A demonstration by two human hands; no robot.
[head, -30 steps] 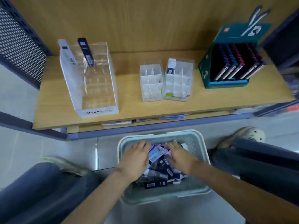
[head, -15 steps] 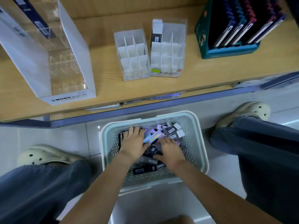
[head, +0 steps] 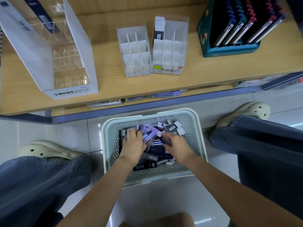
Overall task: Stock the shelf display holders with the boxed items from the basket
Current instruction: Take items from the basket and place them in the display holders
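Basket (head: 201,145) on the floor between the feet, heaped with small boxed items (head: 150,133), dark and lilac mixed. Left hand (head: 133,143) in the basket's left half, palm down, fingers fairly straight on the heap, grasping nothing I can see. Right hand (head: 176,144) in the basket's right half, fingers curled round a dark box (head: 164,141); the grip is partly hidden. Step judged: picking out a handful. Best to gather like colours, ends squared and labels one way, before lifting clear of the rim. Beyond the basket, on the shelf (head: 213,71): left holder (head: 134,51), cells bare; right holder (head: 170,49), one upright box (head: 158,28) in a rear cell. Copy that orientation and fill the rear cells first. Beyond and left of the basket: clear MONO stand (head: 65,63).
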